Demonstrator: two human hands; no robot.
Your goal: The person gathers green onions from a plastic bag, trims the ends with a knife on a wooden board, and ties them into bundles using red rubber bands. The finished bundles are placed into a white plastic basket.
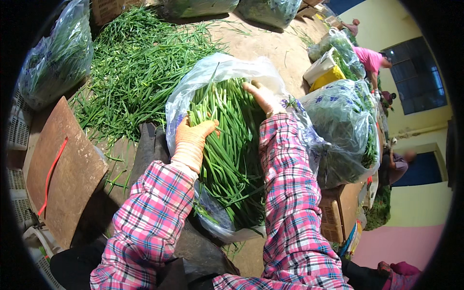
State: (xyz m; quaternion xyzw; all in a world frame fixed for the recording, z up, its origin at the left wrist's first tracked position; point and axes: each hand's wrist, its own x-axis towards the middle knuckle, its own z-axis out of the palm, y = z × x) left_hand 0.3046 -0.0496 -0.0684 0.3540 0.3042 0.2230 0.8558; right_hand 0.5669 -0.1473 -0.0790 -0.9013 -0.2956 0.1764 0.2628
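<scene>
A clear plastic bag [224,63] with purple print stands open before me, filled with long green chives [232,159] whose pale cut ends point away from me. My left hand [192,141], in an orange ribbed glove, grips a bunch at the bag's left side; its thumb lies over the stems and the other fingers are mostly hidden. At the right, inside the bag's mouth, my right hand [262,96] rests against the pale stem ends. Its fingertips are partly out of sight, so whether it grips any stems is unclear.
A large heap of loose chives [145,69] covers the floor ahead and left. Filled plastic bags [337,127] stand at right, with another [59,61] at far left. A brown board [65,170] with a red strap lies left. Co-workers [373,61] bend near the right wall.
</scene>
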